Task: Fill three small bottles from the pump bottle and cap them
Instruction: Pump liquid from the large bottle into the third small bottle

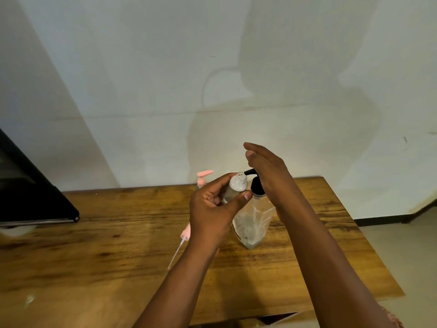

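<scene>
**Two hands at the pump bottle, one small bottle under the spout**

Two bare forearms reach in from the near edge over the brown wood-grain table (94, 256). On the near-left of them lies one loose pink pump cap with a thin clear dip tube (181, 242), flat on the wood, its tube pointing toward the near left.

One left hand (212, 209) grips one small clear bottle (236, 187) with thumb and curled fingers wrapped round its body. That bottle is held up off the table, its open neck just beside the black spout. It looks cloudy, with a pale whitish fill near the shoulder and no cap on it.

One right hand (267, 171) rests palm-down on top of the black pump head; its fingers lie straight and relaxed, gripping nothing.

One large clear plastic pump bottle with a black pump top (254, 223) stands on the table at centre, just right of the left hand. Its sides look crumpled, and only a low layer of speckled liquid shows at its base.

Farther back, partly hidden behind the left hand, stands one small bottle with a pink pump top (203, 178).

At far left, one dark flat-edged object (35, 197) overhangs the table. Beyond everything is a pale wall (142, 79) carrying shadows.
</scene>
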